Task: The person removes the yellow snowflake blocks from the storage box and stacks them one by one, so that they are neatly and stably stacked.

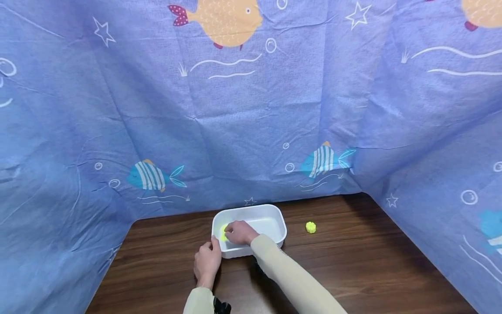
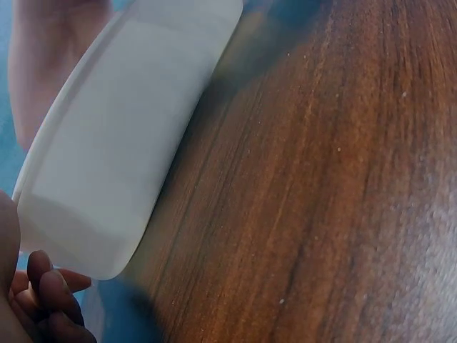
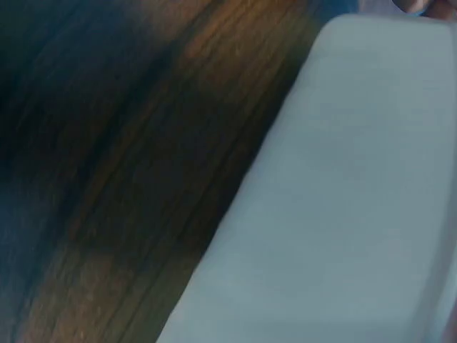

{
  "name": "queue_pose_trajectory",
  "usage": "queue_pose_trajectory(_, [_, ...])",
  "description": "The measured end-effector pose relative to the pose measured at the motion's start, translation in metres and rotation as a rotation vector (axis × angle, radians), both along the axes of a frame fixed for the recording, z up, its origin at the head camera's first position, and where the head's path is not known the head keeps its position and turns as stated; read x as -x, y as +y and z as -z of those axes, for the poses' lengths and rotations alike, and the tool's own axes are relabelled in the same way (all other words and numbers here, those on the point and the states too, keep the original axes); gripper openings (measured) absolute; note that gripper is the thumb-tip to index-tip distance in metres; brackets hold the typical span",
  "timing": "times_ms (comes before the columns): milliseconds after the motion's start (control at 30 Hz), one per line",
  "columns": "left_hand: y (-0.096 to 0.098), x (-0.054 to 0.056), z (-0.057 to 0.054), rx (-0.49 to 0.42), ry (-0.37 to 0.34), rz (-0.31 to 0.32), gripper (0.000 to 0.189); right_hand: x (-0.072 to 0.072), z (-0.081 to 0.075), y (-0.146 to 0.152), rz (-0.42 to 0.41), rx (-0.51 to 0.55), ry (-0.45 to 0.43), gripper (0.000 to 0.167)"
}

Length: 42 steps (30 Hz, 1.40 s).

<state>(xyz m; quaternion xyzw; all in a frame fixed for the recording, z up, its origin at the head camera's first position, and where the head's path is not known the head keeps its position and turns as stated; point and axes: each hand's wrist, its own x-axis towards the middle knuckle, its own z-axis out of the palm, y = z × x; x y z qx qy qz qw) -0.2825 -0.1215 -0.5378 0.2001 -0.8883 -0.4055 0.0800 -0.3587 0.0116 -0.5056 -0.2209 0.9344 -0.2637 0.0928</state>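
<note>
A white rectangular container [image 1: 270, 213] with rounded corners stands on the table. My left hand [image 1: 208, 261] holds its near left corner, thumb up along the rim. In the left wrist view its fingers [image 2: 56, 289] are curled beside the container's outer wall [image 2: 118, 136]. My right hand [image 1: 240, 233] reaches over the near wall into the left part of the container. There its fingertips pinch a bright yellow piece [image 1: 223, 234], partly hidden by the fingers. The right wrist view shows mostly the container's outer wall [image 3: 335, 186]; the right hand's fingers are out of sight there.
A small yellow scalloped piece [image 1: 310, 227] lies on the dark wood table [image 1: 353, 261], right of the container. Behind and along both sides of the table hangs a blue cloth [image 1: 243, 144] printed with fish, stars and bubbles.
</note>
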Motion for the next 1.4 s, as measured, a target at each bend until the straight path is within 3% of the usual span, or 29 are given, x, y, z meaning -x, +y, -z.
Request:
queue_pose_trajectory(233, [0.003,0.001,-0.001,-0.006,-0.012,0.0,0.06,0.0,0.006,-0.005,-0.113,-0.155,0.023,0.031])
queue_pose_trajectory(400, [0.003,0.003,0.0,-0.004,-0.004,-0.006,0.059,0.0,0.001,0.001,-0.066,-0.2,0.001,0.023])
queue_pose_trajectory(567, [0.002,0.004,0.001,-0.013,0.007,0.004,0.062,0.009,0.002,0.016,0.003,-0.195,0.011,0.04])
queue_pose_trajectory(733, [0.0,0.004,-0.001,-0.017,0.005,0.008,0.063,0.01,-0.004,0.024,0.06,-0.256,0.03,0.038])
queue_pose_trajectory(900, [-0.001,0.003,0.0,-0.006,-0.004,0.009,0.066,0.009,0.0,0.023,0.072,-0.218,0.088,0.012])
queue_pose_trajectory(1067, [0.001,0.003,0.002,-0.007,0.004,0.014,0.064,0.006,0.009,0.022,0.194,-0.123,0.079,0.016])
queue_pose_trajectory(1167, [0.003,0.002,0.004,-0.017,0.005,0.012,0.063,0.005,0.011,0.024,0.261,-0.087,0.034,0.028])
queue_pose_trajectory(1267, [0.003,0.001,0.006,-0.024,0.0,-0.004,0.063,0.004,0.011,0.025,0.282,-0.073,-0.007,0.034])
queue_pose_trajectory(1400, [0.003,0.002,0.005,-0.025,-0.007,-0.012,0.065,0.007,0.009,0.025,0.294,-0.075,0.002,0.027])
